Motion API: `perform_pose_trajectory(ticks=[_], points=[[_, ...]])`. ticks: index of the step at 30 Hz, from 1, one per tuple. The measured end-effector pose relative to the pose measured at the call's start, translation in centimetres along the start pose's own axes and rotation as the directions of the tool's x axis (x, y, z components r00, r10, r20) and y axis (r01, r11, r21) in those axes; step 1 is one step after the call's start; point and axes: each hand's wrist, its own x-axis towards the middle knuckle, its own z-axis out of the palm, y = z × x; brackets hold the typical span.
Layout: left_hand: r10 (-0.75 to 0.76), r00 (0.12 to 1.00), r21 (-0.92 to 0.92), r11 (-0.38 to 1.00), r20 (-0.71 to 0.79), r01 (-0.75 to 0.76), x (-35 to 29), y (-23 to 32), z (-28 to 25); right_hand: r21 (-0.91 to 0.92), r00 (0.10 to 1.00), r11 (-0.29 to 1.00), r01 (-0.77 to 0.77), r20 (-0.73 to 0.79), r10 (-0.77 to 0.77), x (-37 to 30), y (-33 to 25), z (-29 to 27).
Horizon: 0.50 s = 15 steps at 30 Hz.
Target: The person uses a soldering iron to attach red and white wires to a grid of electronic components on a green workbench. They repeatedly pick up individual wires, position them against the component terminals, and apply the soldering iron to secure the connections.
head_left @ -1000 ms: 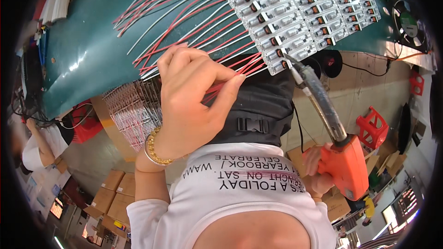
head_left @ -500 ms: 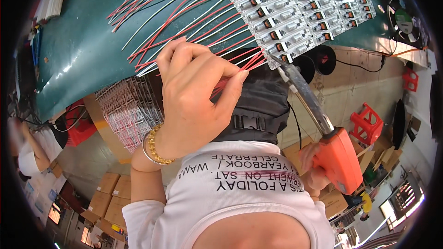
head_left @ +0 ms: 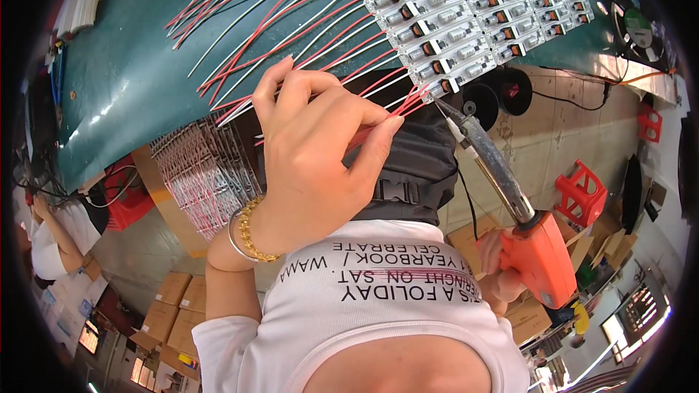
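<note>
My left hand point(head_left: 320, 145) pinches a small bundle of red wires point(head_left: 412, 100) between thumb and forefinger, with the other fingers bent. The wires' far ends meet the near corner of a panel of small circuit boards point(head_left: 472, 1), which carry black, orange and clear parts in rows. In my right hand point(head_left: 499, 266) is a soldering iron point(head_left: 502, 167) with an orange-red, gun-shaped handle. Its tip is at that same corner, close to the wire ends; whether it touches them I cannot tell. More red and white wires point(head_left: 291, 29) fan out leftward from the panel's edge.
Under the panel lies a green work surface point(head_left: 138, 65), with a small fan point(head_left: 635, 29) at its right end. Wired boards point(head_left: 204, 175) are stacked below its left edge. A red stool point(head_left: 580, 194) and cardboard boxes point(head_left: 171, 290) stand on the floor. Another person's arm point(head_left: 62, 240) shows far left.
My left hand has shifted slightly right with the red wires. The soldering iron has moved a little right and down, its tip now lower at the panel's corner.
</note>
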Motion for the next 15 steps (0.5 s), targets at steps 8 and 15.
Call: perform_pose_trajectory(ticks=[8,15], points=[[0.008,1.0,0.025,1.0,0.003,-0.008,-0.2,0.0,0.2,-0.011,0.977,0.977,-0.211,0.015,0.211,-2.5,2.5,-0.4],[0.003,1.0,0.047,0.999,0.014,-0.004,-0.2,0.2,0.1,0.065,0.993,0.99,-0.122,0.004,0.122,-1.8,3.5,-0.2]])
